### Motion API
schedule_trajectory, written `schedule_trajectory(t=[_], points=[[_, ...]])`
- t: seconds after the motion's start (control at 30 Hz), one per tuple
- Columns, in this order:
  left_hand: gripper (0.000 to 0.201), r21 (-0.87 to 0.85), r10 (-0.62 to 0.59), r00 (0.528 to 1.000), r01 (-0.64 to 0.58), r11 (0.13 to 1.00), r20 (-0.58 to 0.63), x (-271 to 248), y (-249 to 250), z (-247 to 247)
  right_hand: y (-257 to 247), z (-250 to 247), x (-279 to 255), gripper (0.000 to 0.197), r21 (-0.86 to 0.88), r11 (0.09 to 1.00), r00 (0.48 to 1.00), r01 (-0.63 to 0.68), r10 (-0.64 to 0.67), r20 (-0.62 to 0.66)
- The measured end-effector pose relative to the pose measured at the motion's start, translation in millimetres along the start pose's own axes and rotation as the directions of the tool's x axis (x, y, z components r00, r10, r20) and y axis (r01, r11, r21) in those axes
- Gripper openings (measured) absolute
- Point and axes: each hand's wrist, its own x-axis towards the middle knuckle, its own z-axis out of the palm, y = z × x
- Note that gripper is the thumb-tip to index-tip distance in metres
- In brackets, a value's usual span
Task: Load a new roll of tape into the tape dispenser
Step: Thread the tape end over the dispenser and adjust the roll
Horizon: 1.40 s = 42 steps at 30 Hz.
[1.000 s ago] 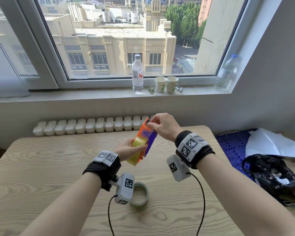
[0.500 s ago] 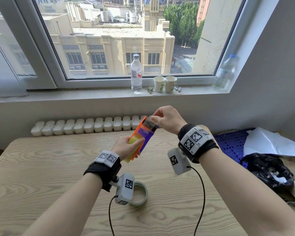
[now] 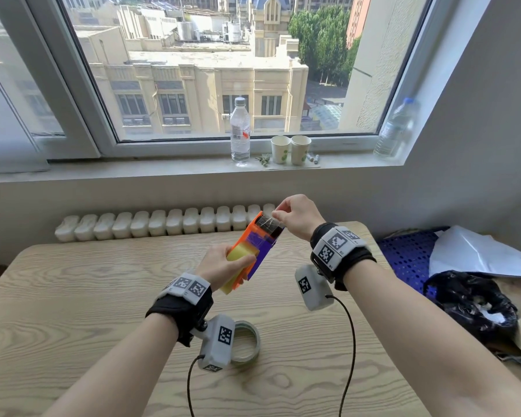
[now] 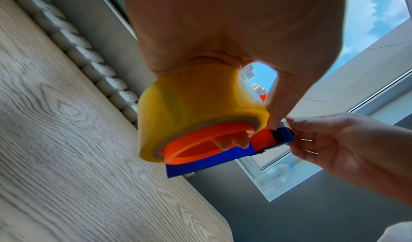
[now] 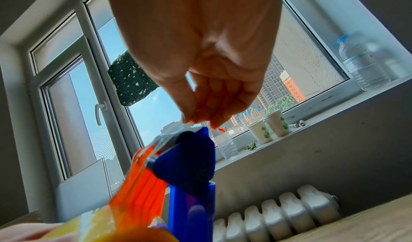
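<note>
An orange and blue tape dispenser [image 3: 257, 245] is held in the air above the wooden table [image 3: 73, 296], its far end tilted up. A yellow tape roll [image 3: 241, 255] [image 4: 189, 104] sits on its orange hub [image 4: 200, 140]. My left hand [image 3: 223, 266] grips the roll and the dispenser's near end. My right hand [image 3: 298, 215] pinches the clear tape end [image 5: 171, 131] at the dispenser's far tip [image 5: 189, 157], over the black roller [image 3: 268, 225]. An empty tape core ring [image 3: 247, 341] lies on the table near my left wrist.
A white radiator [image 3: 163, 221] runs behind the table. On the sill stand a water bottle [image 3: 240, 130], two paper cups [image 3: 291, 149] and another bottle [image 3: 397, 127]. A blue crate [image 3: 403, 257], white paper [image 3: 475, 254] and a black bag [image 3: 469, 305] lie to the right.
Both hands have raised the dispenser and tilted its far end higher. My right hand has drawn the tape end over the far tip.
</note>
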Motion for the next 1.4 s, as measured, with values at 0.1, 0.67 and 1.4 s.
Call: schedule_trajectory(t=[0.1, 0.67, 1.4], points=[[0.016, -0.012, 0.006, 1.000, -0.006, 1.000, 0.004, -2, -2, 0, 2, 3, -1, 0.015, 0.020, 1.000, 1.000, -0.010, 0.010, -0.001], [0.034, -0.030, -0.040, 0.997, 0.043, 0.999, 0.069, -1, -7, -13, 17, 9, 0, 0.023, 0.086, 0.994, 0.996, 0.068, -0.072, 0.049], [0.081, -0.248, -0.032, 0.950, 0.114, 0.962, 0.311, 2, -3, -48, 17, 36, -34, 0.043, 0.389, 0.921, 0.855, -0.019, -0.187, 0.483]])
